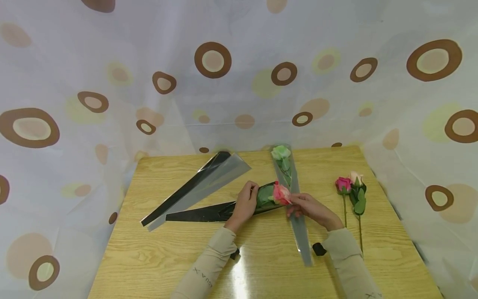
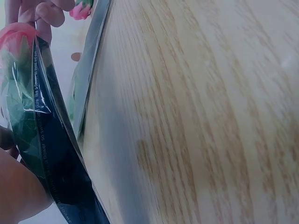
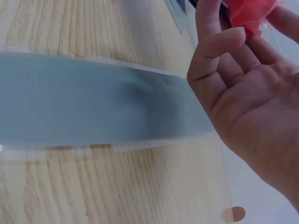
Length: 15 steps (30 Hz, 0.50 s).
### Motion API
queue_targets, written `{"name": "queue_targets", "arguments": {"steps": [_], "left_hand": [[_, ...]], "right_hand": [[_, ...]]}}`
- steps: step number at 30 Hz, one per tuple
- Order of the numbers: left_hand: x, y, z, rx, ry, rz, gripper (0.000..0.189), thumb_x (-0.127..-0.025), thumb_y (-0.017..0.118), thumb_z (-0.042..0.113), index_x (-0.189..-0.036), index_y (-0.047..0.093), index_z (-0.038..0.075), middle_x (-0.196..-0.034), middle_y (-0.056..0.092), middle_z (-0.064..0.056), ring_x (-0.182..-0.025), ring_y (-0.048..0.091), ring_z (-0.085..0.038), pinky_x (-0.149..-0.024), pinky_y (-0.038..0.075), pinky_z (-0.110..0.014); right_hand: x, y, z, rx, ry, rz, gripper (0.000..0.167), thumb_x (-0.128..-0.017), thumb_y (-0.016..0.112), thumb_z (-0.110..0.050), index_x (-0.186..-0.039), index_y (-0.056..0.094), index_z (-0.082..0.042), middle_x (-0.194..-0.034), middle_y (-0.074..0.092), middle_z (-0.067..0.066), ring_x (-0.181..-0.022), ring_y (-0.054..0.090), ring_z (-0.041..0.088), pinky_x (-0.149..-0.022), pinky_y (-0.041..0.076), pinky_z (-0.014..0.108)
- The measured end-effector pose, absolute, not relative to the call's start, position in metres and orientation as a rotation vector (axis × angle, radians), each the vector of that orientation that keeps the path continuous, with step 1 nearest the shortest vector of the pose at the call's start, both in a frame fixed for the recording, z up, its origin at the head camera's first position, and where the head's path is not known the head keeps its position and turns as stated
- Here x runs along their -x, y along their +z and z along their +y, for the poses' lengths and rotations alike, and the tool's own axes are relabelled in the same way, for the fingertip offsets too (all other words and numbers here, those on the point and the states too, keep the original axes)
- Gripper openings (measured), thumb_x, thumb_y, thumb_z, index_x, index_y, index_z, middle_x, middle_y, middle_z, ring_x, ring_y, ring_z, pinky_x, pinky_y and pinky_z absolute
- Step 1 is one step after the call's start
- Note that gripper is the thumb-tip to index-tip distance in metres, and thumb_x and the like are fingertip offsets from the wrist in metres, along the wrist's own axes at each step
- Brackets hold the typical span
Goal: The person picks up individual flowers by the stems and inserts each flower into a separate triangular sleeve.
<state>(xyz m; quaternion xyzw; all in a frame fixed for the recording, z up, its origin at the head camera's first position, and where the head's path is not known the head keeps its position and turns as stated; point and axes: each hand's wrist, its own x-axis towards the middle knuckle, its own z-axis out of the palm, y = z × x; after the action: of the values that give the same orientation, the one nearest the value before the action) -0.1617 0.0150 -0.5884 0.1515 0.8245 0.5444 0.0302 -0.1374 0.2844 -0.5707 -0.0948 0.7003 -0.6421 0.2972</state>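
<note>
A pink rose [image 1: 281, 194] with green leaves lies inside a clear-fronted black flower sleeve [image 1: 203, 212], its bloom at the wide right end. My left hand [image 1: 245, 204] grips this sleeve below the bloom. At the bloom's right side is my right hand [image 1: 313, 209], its thumb and fingertips holding the petals. The right wrist view shows the bloom [image 3: 252, 14] between that hand's thumb and fingers. Printed lettering runs along the sleeve [image 2: 70, 172] in the left wrist view. Beneath the right hand, a grey sleeve [image 1: 300, 232] holds a pale green-white rose [image 1: 281, 153].
Two sleeves, one black [image 1: 183, 193] and one grey [image 1: 209, 185], lie overlapped at the table's back left. On the right are a magenta rose [image 1: 343, 185] and a cream rose [image 1: 356, 178] without sleeves. A patterned curtain [image 1: 239, 95] surrounds the wooden table [image 1: 130, 257].
</note>
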Motion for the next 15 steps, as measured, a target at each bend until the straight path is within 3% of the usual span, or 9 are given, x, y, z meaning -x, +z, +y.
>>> {"name": "queue_targets", "arguments": {"steps": [8, 15], "left_hand": [[0.1612, -0.5895, 0.0168, -0.472, 1.659, 2.541, 0.027, -0.117, 0.038, 0.028, -0.116, 0.058, 0.01, -0.098, 0.06, -0.009, -0.072, 0.045, -0.011, -0.068, 0.041, -0.026], [0.1603, -0.5885, 0.0179, -0.48, 1.646, 2.543, 0.027, -0.117, 0.039, 0.028, -0.118, 0.059, 0.011, -0.1, 0.061, -0.009, -0.073, 0.046, -0.011, -0.07, 0.042, -0.027]], "right_hand": [[0.1403, -0.5719, 0.2836, 0.272, -1.683, 1.85, 0.037, -0.116, 0.041, -0.035, -0.107, 0.067, -0.01, -0.09, 0.079, 0.0, -0.086, 0.074, 0.016, -0.074, 0.051, 0.028], [0.1415, -0.5729, 0.2849, 0.3, -1.661, 1.798, 0.033, -0.117, 0.04, -0.031, -0.11, 0.061, -0.006, -0.092, 0.08, 0.001, -0.089, 0.077, 0.016, -0.074, 0.054, 0.026]]}}
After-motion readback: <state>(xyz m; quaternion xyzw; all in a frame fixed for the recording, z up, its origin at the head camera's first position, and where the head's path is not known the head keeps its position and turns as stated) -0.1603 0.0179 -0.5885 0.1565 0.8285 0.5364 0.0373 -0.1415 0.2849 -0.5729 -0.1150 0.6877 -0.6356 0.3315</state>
